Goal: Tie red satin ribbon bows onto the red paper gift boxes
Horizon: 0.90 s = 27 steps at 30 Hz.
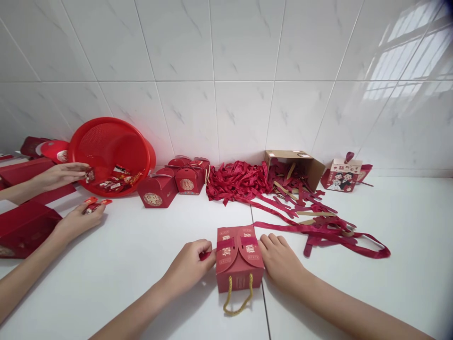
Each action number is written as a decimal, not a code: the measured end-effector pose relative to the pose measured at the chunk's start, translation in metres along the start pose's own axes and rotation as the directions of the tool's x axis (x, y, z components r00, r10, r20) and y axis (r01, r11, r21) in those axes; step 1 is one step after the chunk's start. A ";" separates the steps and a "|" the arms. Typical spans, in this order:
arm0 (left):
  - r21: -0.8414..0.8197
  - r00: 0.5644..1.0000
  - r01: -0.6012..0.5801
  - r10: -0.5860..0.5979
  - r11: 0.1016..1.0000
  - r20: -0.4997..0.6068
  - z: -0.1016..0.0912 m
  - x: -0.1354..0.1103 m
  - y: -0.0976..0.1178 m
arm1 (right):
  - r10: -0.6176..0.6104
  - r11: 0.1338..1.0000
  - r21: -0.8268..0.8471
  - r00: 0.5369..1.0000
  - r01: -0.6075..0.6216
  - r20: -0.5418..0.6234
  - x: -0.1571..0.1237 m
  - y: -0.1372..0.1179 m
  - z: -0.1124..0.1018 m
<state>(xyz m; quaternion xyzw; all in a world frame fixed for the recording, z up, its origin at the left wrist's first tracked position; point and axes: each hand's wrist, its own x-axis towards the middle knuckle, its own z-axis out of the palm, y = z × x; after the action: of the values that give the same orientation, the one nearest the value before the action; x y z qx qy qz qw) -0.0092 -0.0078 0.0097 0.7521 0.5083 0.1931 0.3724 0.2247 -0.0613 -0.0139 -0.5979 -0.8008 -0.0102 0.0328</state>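
A small red gift box (239, 260) with gold print and a yellow cord handle stands on the white table in front of me. My left hand (189, 266) is closed beside its left side, fingers pinching a small red piece at the box's edge. On the right side of the box rests my right hand (279, 259), fingers curled against the lid flap. A long red ribbon (318, 232) trails from behind the box toward the right.
Another person's two hands (76, 218) at the left hold wrapped candies near a tipped red basket (106, 146). Closed red boxes (177, 182), a ribbon heap (240, 179), an open cardboard box (295, 165) and a printed box (341, 174) line the tiled wall.
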 end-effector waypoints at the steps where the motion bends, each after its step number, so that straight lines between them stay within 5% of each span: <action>1: -0.006 1.000 0.006 -0.006 1.000 -0.004 0.000 0.001 0.000 | -0.001 1.000 0.008 1.000 0.001 -0.003 0.005 0.002 -0.001; 13: -0.030 0.996 0.070 -0.068 0.997 0.062 -0.030 -0.003 -0.002 | -0.008 0.963 0.269 0.998 -0.008 0.059 0.003 0.043 -0.036; 16: 0.078 0.994 0.024 -0.015 0.997 -0.110 -0.039 -0.016 0.003 | 0.047 0.957 0.286 0.999 -0.052 0.026 -0.005 0.050 -0.048; 19: 0.278 0.936 -0.014 0.111 0.960 -0.335 -0.042 -0.034 0.012 | 0.177 0.954 0.254 0.984 -0.162 -0.037 -0.015 0.047 -0.060; 24: 0.299 0.994 -0.100 0.105 0.949 0.000 -0.024 -0.053 0.019 | -0.030 0.910 0.412 0.985 -0.044 0.172 -0.028 0.026 -0.068; 27: 0.237 0.998 -0.062 0.056 0.970 0.031 -0.012 -0.047 0.011 | -0.034 0.935 0.349 0.967 -0.059 0.254 -0.026 0.020 -0.052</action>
<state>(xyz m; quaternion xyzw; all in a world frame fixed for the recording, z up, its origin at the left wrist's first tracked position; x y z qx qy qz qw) -0.0302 -0.0486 0.0299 0.8082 0.5008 0.1329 0.2798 0.2536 -0.0830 0.0358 -0.5836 -0.7832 0.2117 0.0362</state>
